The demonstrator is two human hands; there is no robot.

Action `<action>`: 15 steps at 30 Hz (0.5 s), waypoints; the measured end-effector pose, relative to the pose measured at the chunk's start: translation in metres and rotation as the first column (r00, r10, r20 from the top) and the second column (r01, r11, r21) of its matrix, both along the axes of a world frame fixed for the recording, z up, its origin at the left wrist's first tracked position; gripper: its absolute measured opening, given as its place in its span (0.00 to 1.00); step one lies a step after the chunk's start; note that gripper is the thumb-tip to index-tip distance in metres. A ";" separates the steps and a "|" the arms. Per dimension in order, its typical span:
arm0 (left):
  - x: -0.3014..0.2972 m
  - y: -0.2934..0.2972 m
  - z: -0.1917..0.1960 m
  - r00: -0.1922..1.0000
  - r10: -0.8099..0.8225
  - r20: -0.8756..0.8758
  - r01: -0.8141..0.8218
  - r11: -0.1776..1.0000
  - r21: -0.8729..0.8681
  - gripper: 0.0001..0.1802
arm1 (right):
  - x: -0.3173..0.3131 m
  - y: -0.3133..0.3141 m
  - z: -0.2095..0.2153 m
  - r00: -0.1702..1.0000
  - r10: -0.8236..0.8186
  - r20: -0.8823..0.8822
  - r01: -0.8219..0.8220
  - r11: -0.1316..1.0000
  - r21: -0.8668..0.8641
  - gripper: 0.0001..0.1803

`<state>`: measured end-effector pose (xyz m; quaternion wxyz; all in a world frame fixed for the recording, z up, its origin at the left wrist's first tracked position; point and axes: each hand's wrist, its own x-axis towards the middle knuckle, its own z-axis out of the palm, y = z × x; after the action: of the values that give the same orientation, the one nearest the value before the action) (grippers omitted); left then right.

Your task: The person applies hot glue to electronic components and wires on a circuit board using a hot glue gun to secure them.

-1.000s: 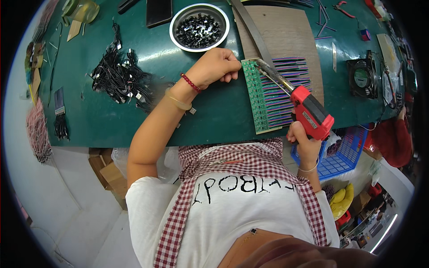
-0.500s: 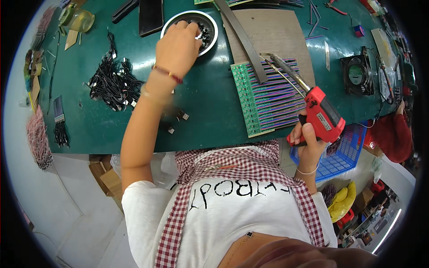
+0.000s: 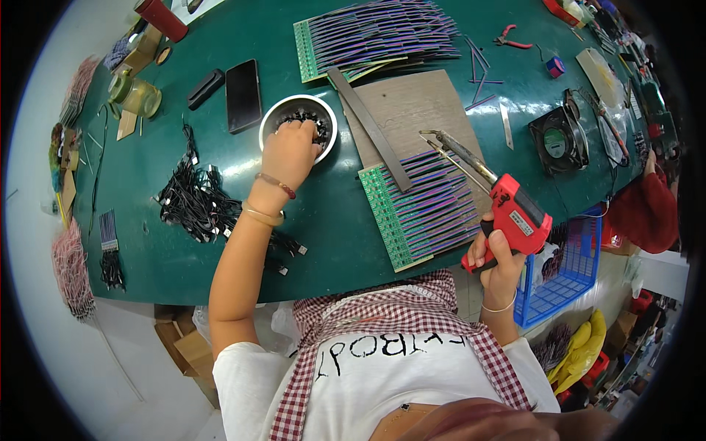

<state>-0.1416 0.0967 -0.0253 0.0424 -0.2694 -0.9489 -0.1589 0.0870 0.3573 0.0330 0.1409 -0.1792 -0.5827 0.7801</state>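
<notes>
My left hand reaches into a round white-rimmed bowl holding many small black parts. Its fingers are bent and close together among the parts; their tips are hidden. My right hand grips the handle of a red and black soldering gun, whose tip points up and left over a cardboard sheet. Below that tip lies a green circuit board panel with rows of purple, blue and black wires. A flat grey bar rests across the cardboard and the wires.
Black USB cables lie heaped left of my left arm. A phone and a black case are beyond. More wired panels are stacked at the back. On the right sit pliers, a fan and a blue basket.
The view has shifted, so the table shows lower and more of its far side appears. My left hand remains in the bowl; the right still holds the soldering gun.
</notes>
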 end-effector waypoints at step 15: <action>-0.002 -0.015 0.012 0.997 0.071 -0.029 -0.065 0.980 0.190 0.05 | -0.007 -0.004 0.009 0.999 -0.025 -0.045 0.020 0.993 -0.117 0.16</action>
<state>-0.1433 0.0814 -0.0136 0.0899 -0.2343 -0.9372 -0.2422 0.0802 0.3529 0.0421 0.1523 -0.1756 -0.5305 0.8152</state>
